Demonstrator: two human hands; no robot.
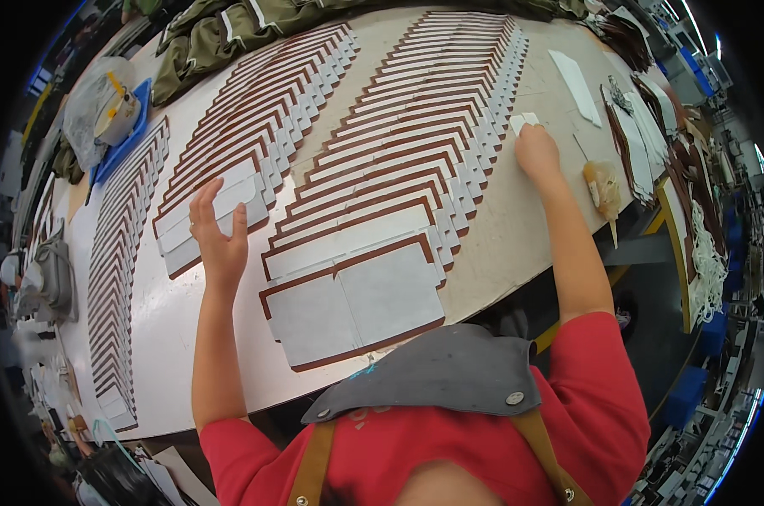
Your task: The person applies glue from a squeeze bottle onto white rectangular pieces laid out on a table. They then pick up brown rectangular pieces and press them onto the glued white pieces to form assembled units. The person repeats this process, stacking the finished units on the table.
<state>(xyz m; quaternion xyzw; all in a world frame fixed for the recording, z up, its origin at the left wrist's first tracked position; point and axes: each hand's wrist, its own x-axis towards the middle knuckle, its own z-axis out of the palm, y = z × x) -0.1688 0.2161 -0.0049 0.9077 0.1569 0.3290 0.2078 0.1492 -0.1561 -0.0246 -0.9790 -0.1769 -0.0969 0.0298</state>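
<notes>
My left hand is over the nearest white panel of the middle row, thumb and fingers apart. A white flap-shaped piece lies on that panel by my fingers. My right hand is closed around a small white piece, beside the right-hand row. In that row, white panels with brown edges overlap like shingles. Its nearest panel lies fully exposed in front of me, with a seam down its middle. Whether my left fingertips press on the panel, I cannot tell.
A narrower overlapping row runs along the left. A blue tray with a white tub sits beyond it. Olive fabric borders the far edge. At right are a white strip, a yellowish glue bottle and brown strips.
</notes>
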